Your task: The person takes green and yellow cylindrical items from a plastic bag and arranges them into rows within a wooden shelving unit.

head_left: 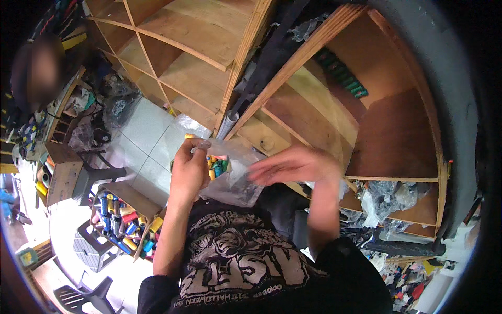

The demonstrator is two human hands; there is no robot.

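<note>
A clear plastic bag [239, 183] hangs in front of my chest, with several small yellow, green and orange pieces that look like thread spools [217, 166] inside. My left hand [189, 166] is closed on the gathered upper edge of the bag. A yellow piece shows just above that hand's knuckles. On the bag's other side, my right hand [295, 166] is stretched out flat, fingers straight and slightly smeared by motion. Its fingertips are close to the bag's right side; whether they touch it I cannot tell.
A cardboard box [128, 196] of coloured thread spools [117, 222] stands at the lower left beside a grey stool [94, 251]. Wooden shelving [183, 36] rises ahead; another shelf unit [387, 131] on the right holds green items [342, 73] and crumpled plastic [389, 201]. Another person [42, 73] is at far left.
</note>
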